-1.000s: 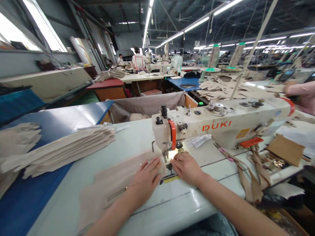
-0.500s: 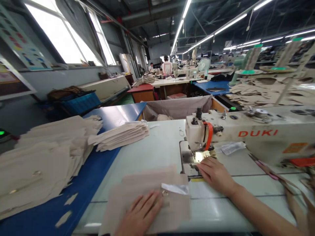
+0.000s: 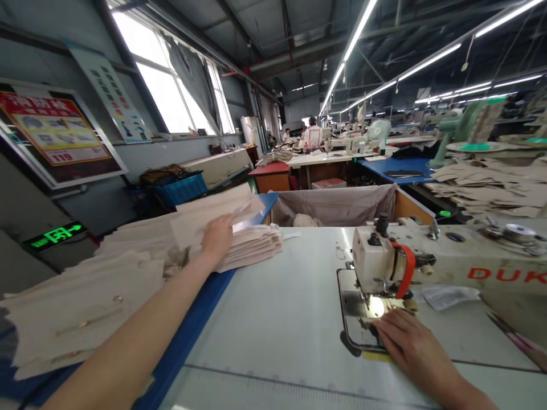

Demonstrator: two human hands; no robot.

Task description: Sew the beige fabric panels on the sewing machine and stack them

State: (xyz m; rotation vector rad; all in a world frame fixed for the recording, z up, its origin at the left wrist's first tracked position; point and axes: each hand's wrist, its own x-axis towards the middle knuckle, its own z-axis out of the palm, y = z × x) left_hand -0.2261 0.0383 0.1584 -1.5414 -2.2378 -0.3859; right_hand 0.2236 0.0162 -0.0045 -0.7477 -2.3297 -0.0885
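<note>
My left hand (image 3: pixel 217 242) is stretched out to the far left, its fingers closed on a beige fabric piece (image 3: pixel 213 210) that is lifted at a slant. That piece hangs over a neat pile of folded beige fabric (image 3: pixel 252 247) and beside a bigger spread stack of fabric (image 3: pixel 81 313). At the sewing machine (image 3: pixel 376 265), my right hand (image 3: pixel 412 347) rests by the lit needle area and the metal plate (image 3: pixel 352 302). Its fingers are pressed together, and whatever lies under the fingertips is hidden.
A clear plastic piece (image 3: pixel 450 296) and scissors (image 3: pixel 517 339) lie on the machine bed at right. Ruler markings (image 3: pixel 273 378) run along the table's front. A cloth-lined bin (image 3: pixel 342 205) stands behind the table. Other people work farther back.
My left hand has carried the fabric piece from the table front to the piles at left. The view has swung left. My right hand stays by the needle.
</note>
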